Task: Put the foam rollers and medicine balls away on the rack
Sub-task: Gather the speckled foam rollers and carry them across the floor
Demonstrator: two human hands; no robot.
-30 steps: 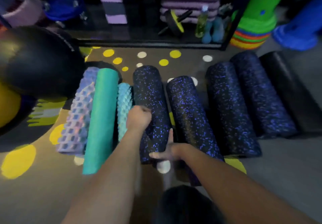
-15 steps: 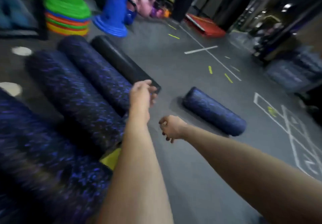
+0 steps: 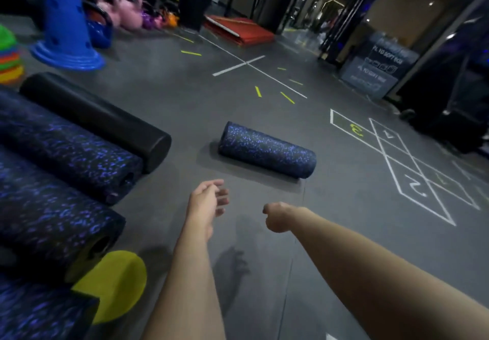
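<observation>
A short blue-speckled foam roller (image 3: 267, 150) lies alone on the grey floor, ahead of both hands. My left hand (image 3: 209, 198) hovers below it with fingers loosely spread and holds nothing. My right hand (image 3: 276, 216) hangs beside it with the fingers curled under, empty as far as I can see. On the left lie a plain black roller (image 3: 98, 118) and several long blue-speckled rollers (image 3: 66, 154) side by side, ends toward me. No rack or medicine ball shows in this view.
A yellow disc (image 3: 116, 284) lies under the near roller ends. A blue cone (image 3: 66, 22), stacked coloured cones (image 3: 9, 56) and pink kettlebells (image 3: 124, 6) stand at the back left. A red mat (image 3: 238, 30) and a hopscotch grid (image 3: 412, 165) mark the floor ahead.
My view swung right, away from the row of rollers on the mat that my hands were touching. Both hands let go and now hang free near the lone roller on the floor.
</observation>
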